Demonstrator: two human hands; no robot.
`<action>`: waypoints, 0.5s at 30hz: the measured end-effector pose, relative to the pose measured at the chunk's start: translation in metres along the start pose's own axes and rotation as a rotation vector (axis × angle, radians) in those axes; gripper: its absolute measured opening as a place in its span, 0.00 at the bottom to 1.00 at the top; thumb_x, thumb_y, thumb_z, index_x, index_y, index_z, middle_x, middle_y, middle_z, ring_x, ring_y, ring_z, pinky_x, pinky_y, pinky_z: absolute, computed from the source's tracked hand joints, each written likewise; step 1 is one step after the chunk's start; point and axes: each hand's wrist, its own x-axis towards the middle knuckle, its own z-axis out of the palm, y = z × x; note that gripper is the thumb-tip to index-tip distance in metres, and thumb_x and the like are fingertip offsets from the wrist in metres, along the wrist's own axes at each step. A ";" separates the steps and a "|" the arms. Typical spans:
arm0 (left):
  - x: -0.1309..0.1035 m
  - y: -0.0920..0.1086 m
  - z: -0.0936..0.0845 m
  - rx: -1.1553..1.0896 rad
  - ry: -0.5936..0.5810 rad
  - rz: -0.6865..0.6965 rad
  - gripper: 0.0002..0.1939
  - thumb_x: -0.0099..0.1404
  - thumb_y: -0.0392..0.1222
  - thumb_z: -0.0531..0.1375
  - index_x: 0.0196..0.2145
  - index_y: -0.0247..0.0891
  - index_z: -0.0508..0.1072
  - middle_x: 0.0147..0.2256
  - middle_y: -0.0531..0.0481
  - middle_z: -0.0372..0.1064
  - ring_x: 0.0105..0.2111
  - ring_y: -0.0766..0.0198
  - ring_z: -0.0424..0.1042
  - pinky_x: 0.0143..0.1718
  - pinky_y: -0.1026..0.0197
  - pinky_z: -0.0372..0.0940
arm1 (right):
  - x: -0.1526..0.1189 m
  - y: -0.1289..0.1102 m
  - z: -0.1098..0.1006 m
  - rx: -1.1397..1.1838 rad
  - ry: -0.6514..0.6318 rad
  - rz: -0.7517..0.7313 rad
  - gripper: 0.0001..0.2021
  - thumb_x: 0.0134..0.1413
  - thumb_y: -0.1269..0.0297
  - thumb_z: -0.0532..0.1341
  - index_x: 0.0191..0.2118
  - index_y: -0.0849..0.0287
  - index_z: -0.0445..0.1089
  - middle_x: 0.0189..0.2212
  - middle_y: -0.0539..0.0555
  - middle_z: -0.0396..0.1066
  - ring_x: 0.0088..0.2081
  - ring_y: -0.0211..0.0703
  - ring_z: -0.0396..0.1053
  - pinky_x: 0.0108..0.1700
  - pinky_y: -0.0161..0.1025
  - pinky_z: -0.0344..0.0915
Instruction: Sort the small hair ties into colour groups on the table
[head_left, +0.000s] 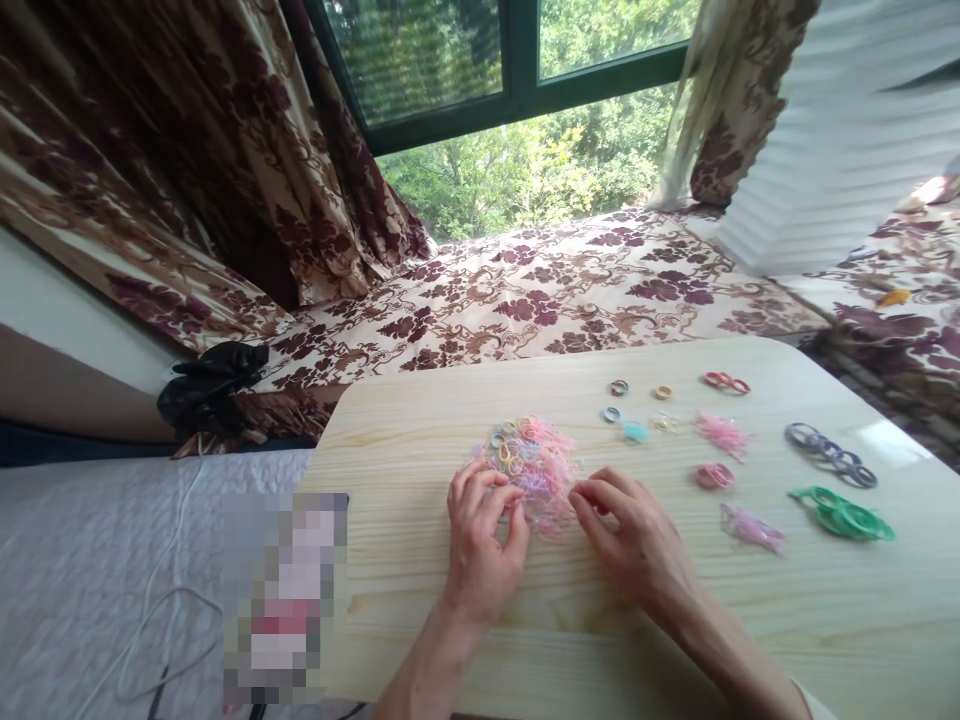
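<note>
A mixed pile of small elastic hair bands (536, 465), mostly pink with some yellow, blue and lilac, lies on the light wood-grain table. My left hand (484, 525) rests at its near left side, fingers curled and the thumb tip close to the index tip. At the pile's right edge, my right hand (630, 525) has thumb and index finger pinched together. Whatever either pinch holds is too small to make out. Right of the pile lie sorted groups: pink bands (722, 434), lilac bands (752, 528), rose bands (713, 476) and turquoise bands (634, 432).
Green hair ties (844, 513) and dark purple hair ties (831, 455) lie toward the table's (405, 620) right side, with red ties (726, 382) farther back. A black bag (214, 390) sits left of the table. A white cable (169, 570) trails over the bedding.
</note>
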 end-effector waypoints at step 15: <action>-0.002 -0.007 0.004 0.018 0.029 0.038 0.09 0.64 0.31 0.56 0.37 0.42 0.74 0.39 0.46 0.70 0.52 0.52 0.67 0.55 0.42 0.66 | -0.042 0.050 -0.099 -0.188 0.169 0.171 0.18 0.59 0.46 0.55 0.28 0.51 0.74 0.28 0.51 0.73 0.25 0.40 0.69 0.25 0.37 0.64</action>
